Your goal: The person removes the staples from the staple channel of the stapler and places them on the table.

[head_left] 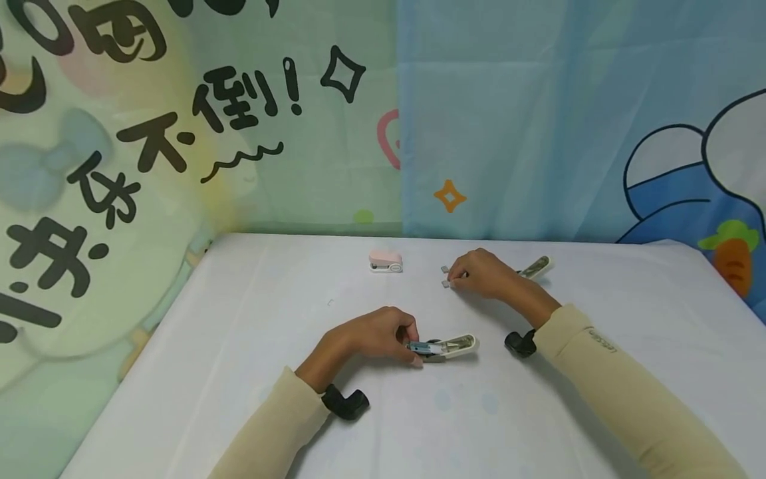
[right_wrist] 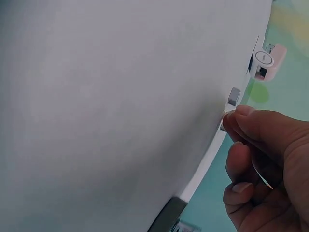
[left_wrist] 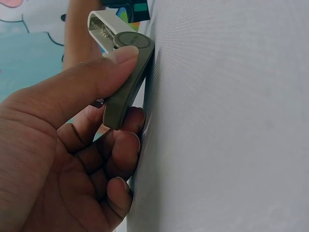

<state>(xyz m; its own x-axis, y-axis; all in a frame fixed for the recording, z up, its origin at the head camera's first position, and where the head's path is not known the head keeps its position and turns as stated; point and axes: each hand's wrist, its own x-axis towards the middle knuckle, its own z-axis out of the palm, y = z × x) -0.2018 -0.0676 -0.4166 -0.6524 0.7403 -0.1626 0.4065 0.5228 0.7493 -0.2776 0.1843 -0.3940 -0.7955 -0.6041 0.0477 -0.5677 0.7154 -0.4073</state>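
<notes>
A tan R sleeve [head_left: 652, 406] was closest, at btm right of the frame, w/ a tan L sleeve [head_left: 269, 429] at btm left. Just below the middle, the L hand [head_left: 374, 332] pinched a white & grey stapler [head_left: 447, 348] by its left end. Small silver bits, prob. staple strips [right_wrist: 233, 96], lay straight above that stapler in the frame, by the tips of the R hand [head_left: 483, 274], so the R hand was much nearer to them. Its thumb & finger were together; can't tell if a bit was btwn them. The strips were too small to say which way they ran. The held stapler's long side ran left to right, white end pointing right & a bit up. A 2nd stapler [head_left: 538, 267] showed past the R hand, slanting up to the right. A pink stapler [head_left: 385, 261] sat mid-frame.
</notes>
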